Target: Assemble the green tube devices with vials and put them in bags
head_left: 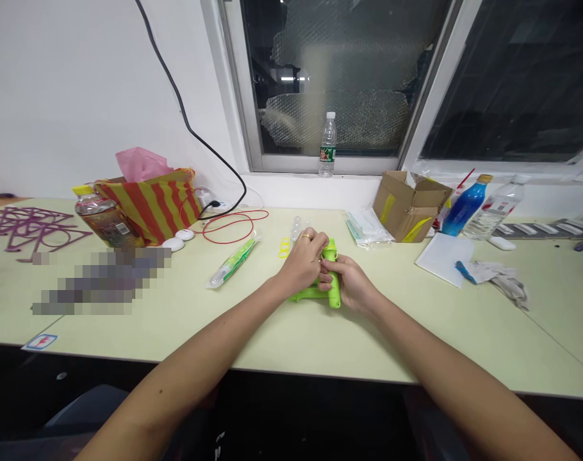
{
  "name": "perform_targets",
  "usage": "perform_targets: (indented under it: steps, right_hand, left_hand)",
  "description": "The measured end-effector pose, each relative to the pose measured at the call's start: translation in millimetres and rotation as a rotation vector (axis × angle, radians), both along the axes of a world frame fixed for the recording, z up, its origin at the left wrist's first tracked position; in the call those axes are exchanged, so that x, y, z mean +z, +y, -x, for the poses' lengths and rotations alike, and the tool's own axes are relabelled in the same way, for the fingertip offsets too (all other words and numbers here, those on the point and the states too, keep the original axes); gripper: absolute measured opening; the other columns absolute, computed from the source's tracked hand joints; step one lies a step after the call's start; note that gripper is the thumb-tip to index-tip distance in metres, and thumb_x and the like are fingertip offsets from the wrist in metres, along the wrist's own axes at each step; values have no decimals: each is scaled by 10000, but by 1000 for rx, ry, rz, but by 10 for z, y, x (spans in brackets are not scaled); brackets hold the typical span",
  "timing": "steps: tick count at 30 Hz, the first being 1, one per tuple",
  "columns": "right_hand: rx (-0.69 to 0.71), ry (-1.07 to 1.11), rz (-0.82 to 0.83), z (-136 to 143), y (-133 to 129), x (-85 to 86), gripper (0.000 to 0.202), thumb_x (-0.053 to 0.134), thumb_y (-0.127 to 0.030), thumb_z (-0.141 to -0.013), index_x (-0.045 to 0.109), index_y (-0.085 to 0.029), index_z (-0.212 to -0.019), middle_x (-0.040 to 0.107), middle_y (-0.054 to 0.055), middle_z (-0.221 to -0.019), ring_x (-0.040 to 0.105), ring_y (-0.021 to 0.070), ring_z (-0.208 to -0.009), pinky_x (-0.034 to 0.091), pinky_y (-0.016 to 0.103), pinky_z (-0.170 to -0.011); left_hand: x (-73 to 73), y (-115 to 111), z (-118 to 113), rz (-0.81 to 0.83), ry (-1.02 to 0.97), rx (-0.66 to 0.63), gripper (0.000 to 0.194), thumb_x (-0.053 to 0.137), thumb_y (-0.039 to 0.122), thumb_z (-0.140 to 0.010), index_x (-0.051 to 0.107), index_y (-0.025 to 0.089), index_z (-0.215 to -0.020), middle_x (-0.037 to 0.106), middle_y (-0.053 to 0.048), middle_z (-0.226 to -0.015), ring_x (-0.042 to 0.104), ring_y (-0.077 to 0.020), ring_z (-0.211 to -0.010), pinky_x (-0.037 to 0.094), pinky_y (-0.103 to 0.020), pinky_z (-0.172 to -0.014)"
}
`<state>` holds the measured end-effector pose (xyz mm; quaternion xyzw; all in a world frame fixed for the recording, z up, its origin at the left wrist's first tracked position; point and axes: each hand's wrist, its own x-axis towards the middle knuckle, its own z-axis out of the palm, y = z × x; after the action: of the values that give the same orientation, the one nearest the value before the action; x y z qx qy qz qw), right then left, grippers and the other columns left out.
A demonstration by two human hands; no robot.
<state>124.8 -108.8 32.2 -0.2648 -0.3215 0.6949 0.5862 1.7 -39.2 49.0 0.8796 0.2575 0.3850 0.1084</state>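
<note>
A bright green plastic piece (334,291) shaped like a tube stands out between my hands at the middle of the table. My right hand (352,282) has its fingers wrapped round the tube from the right. My left hand (303,256), with a ring on one finger, is closed at the tube's upper left side; what its fingertips pinch is hidden. Another green part (311,294) lies under my left hand. Just beyond are a yellow piece with loops (284,248) and a clear plastic piece (296,226).
Left of my hands lies a wrapped green item (234,261), with a red cable (229,227) behind it. A striped bag (161,208) and a drink bottle (109,221) stand farther left. At the right are a cardboard box (407,208), bottles and gloves (500,278).
</note>
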Motion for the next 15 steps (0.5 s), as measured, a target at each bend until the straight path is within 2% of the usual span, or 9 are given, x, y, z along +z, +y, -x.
perform_targets:
  steps: [2,4,8,15]
  right_hand:
    - [34,-6,5,-6,-21,13,237,717,-139,-746,484,-171,-774,444,-36,-648,404,68,-524,355,190,-456]
    - [53,-20,-15,-14,-48,32,229,708,-142,-749,484,-179,-782,444,-36,-654,410,74,-530,365,197,-465]
    - [59,-89,-67,-42,-76,51,245,709,-158,-742,506,-202,-872,440,-48,-652,421,85,-533,373,209,-475]
    - [59,-215,-117,-73,-73,36,276,691,-201,-775,477,-226,-946,466,-50,-679,451,98,-552,386,233,-504]
  left_hand:
    - [19,20,20,-34,17,-32,142,390,97,-871,476,207,-845,471,-50,-887,471,-195,-820,425,-340,-710]
    - [60,44,65,-54,37,-119,135,385,113,-891,482,204,-868,496,-53,-875,482,-192,-815,425,-337,-716]
    - [168,79,176,4,80,-265,43,473,172,-883,495,198,-908,547,-30,-831,502,-161,-751,422,-301,-685]
    - [249,102,218,131,5,-289,72,518,123,-832,544,182,-799,568,0,-787,510,-124,-726,408,-264,-669]
